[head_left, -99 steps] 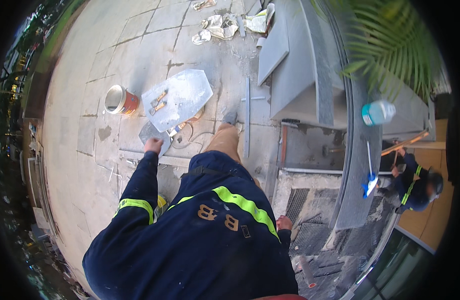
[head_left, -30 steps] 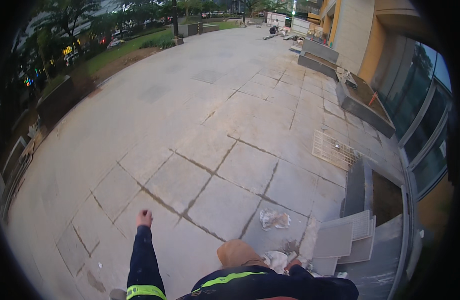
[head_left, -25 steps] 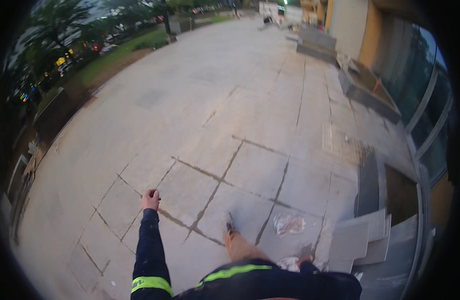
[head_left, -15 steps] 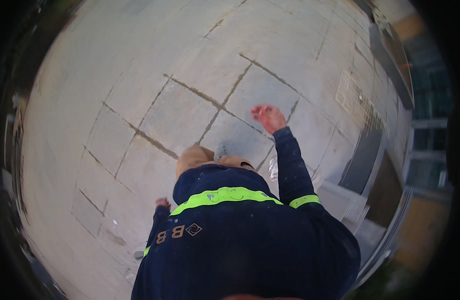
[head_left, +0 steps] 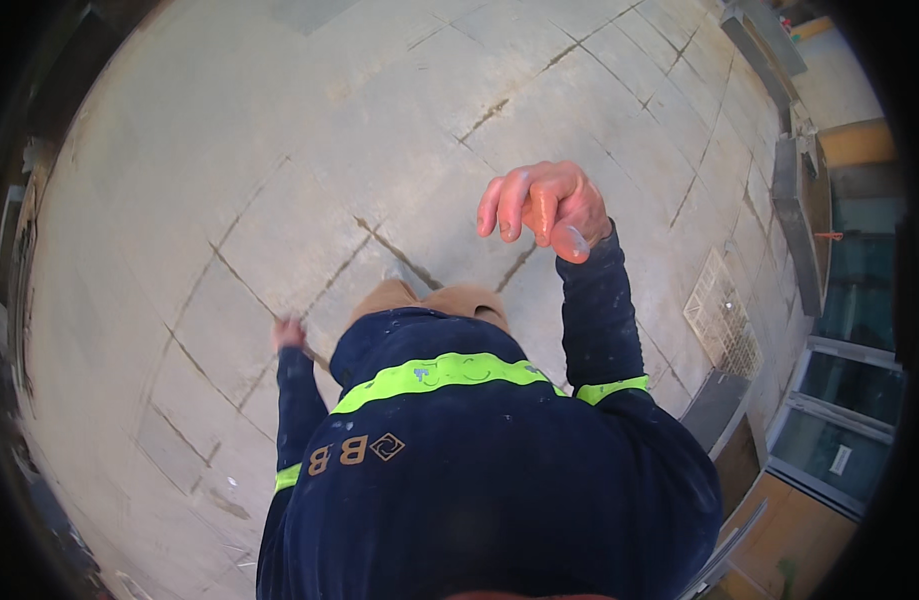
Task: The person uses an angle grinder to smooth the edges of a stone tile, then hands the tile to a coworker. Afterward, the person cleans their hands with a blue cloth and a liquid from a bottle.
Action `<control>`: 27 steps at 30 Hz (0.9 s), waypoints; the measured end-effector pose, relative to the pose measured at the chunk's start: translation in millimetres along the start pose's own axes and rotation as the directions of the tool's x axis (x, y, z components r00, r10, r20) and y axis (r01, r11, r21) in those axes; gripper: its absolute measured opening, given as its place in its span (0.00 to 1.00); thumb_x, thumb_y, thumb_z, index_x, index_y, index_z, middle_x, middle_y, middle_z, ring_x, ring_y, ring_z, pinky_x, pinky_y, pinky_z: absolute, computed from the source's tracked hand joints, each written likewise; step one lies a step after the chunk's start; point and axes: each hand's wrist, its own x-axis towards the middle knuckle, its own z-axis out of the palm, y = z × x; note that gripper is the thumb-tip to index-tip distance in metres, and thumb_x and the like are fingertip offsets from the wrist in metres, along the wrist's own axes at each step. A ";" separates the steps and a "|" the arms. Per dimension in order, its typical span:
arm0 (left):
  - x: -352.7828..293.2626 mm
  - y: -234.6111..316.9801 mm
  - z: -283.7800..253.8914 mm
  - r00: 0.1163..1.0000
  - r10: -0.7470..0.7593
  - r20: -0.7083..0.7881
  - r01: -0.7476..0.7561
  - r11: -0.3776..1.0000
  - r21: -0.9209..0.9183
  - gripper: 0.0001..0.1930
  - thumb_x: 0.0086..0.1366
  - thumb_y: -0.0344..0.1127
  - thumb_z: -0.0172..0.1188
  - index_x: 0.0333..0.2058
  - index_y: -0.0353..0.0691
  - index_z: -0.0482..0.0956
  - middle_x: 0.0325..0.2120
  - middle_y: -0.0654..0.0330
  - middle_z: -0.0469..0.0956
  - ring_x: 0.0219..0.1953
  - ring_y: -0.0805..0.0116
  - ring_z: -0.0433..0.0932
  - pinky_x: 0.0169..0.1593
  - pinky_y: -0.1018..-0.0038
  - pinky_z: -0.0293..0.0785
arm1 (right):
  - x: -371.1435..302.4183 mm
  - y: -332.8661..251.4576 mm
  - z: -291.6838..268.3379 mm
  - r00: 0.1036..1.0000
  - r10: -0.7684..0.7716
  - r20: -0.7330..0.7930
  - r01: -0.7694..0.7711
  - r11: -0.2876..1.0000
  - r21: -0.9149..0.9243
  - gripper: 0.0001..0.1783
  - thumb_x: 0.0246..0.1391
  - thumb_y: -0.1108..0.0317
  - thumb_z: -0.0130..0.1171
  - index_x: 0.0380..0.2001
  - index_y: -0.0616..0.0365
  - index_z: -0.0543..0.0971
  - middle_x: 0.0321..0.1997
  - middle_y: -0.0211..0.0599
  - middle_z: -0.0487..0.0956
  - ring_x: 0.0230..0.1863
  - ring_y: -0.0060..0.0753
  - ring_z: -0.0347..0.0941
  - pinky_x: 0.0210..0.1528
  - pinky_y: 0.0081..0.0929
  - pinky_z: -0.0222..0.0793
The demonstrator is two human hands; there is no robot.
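Basically, unclenched right hand (head_left: 556, 204) was held apart from left hand (head_left: 289, 333) (unreadable); trips could be caused by paving gaps (head_left: 395, 251).

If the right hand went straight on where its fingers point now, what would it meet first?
The way looks free: the right hand points left, over paving, though depth is unclear.

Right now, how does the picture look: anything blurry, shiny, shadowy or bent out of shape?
Head view: the left grip looks soft and smeared, the right grip clearer, with a pale shine on its thumb; same head view: light on the paving seems diffuse, without hard-edged shadows; head view again: the paving's left edge bows, and the frame's rim goes dark.
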 end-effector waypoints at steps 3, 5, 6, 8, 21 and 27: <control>7.1 285.5 109.5 0.808 0.535 0.245 -0.538 0.841 -0.061 0.13 0.59 0.36 0.61 0.39 0.35 0.77 0.29 0.61 0.79 0.31 0.76 0.75 0.37 0.78 0.73 | 54.1 -11.5 -55.3 0.990 0.010 -0.142 -0.047 0.964 -0.262 0.20 0.31 0.64 0.74 0.11 0.56 0.69 0.27 0.36 0.78 0.35 0.40 0.75 0.38 0.35 0.71; -8.1 416.8 167.7 0.636 0.676 0.372 -0.699 0.709 -0.091 0.13 0.59 0.36 0.61 0.39 0.35 0.77 0.31 0.62 0.79 0.34 0.76 0.75 0.40 0.78 0.72 | 71.7 -14.3 -94.0 0.958 -0.028 -0.287 -0.146 0.810 -0.568 0.19 0.31 0.67 0.74 0.11 0.57 0.69 0.26 0.36 0.77 0.31 0.35 0.75 0.34 0.29 0.71; -11.5 464.3 194.5 0.570 0.703 0.425 -0.741 0.664 -0.104 0.12 0.60 0.36 0.61 0.39 0.35 0.77 0.31 0.62 0.79 0.34 0.76 0.75 0.40 0.79 0.71 | 79.6 -13.0 -114.0 0.932 -0.084 -0.352 -0.192 0.709 -0.679 0.19 0.31 0.67 0.74 0.12 0.58 0.69 0.26 0.36 0.77 0.30 0.34 0.74 0.32 0.28 0.70; 13.0 516.4 244.7 0.527 0.707 0.471 -0.756 0.644 -0.120 0.12 0.60 0.36 0.60 0.39 0.34 0.77 0.31 0.62 0.79 0.34 0.76 0.75 0.40 0.79 0.71 | 89.1 -10.6 -160.2 0.867 -0.228 -0.444 -0.313 0.445 -0.839 0.19 0.30 0.67 0.74 0.13 0.59 0.70 0.25 0.35 0.77 0.26 0.33 0.73 0.28 0.24 0.68; 396.3 501.5 383.4 0.660 -0.127 0.741 -0.627 0.449 0.636 0.13 0.62 0.40 0.54 0.36 0.35 0.75 0.24 0.57 0.76 0.25 0.69 0.75 0.28 0.73 0.73 | 2.9 42.7 -338.8 -0.117 -0.456 -0.883 -0.939 0.341 -0.052 0.21 0.40 0.51 0.66 0.18 0.60 0.78 0.25 0.47 0.77 0.30 0.48 0.74 0.34 0.38 0.69; 488.9 609.6 471.2 0.584 -0.362 0.726 -0.780 -0.002 0.626 0.10 0.62 0.39 0.53 0.31 0.37 0.74 0.20 0.57 0.74 0.21 0.69 0.73 0.23 0.73 0.70 | -49.2 332.8 -70.5 -0.992 0.061 0.110 0.119 0.740 0.662 0.34 0.39 0.38 0.62 0.29 0.64 0.80 0.30 0.50 0.80 0.31 0.45 0.77 0.36 0.36 0.73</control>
